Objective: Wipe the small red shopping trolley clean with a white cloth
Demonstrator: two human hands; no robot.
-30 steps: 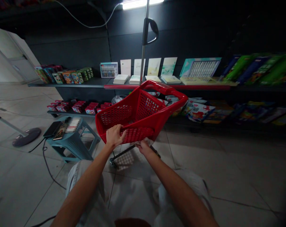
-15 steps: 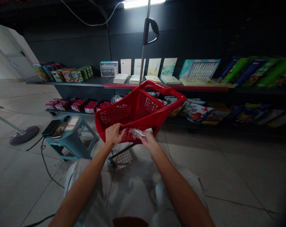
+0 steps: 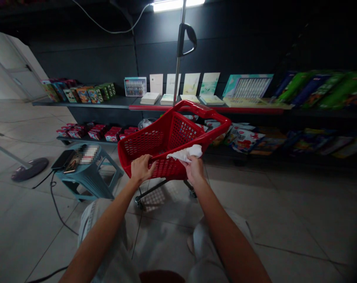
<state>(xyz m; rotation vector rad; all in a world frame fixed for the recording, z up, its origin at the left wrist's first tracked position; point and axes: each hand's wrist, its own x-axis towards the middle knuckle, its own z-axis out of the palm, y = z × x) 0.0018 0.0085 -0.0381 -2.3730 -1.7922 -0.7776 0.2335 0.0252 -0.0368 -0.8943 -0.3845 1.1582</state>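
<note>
The right hand (image 3: 194,169), pinching a white cloth (image 3: 188,152) in its grip, has risen to the near rim (image 3: 160,157) of the red cart (image 3: 168,169), seemingly shifting work there, while the left hand (image 3: 141,169) clasps that rim.

The shopping cart (image 3: 166,135) is in the middle, in front of the shelves. The left hand (image 3: 141,168) is on its near side, and the right hand (image 3: 195,169) is farther right, with a cloth (image 3: 193,151) at the near rim. A stool (image 3: 92,179) is left of the cart, with small flat things (image 3: 71,162) on top. Behind the cart, on the upper shelf (image 3: 122,101), books (image 3: 192,83) sit between boxes (image 3: 90,94) on the left and bags (image 3: 322,88) on the right.
</note>
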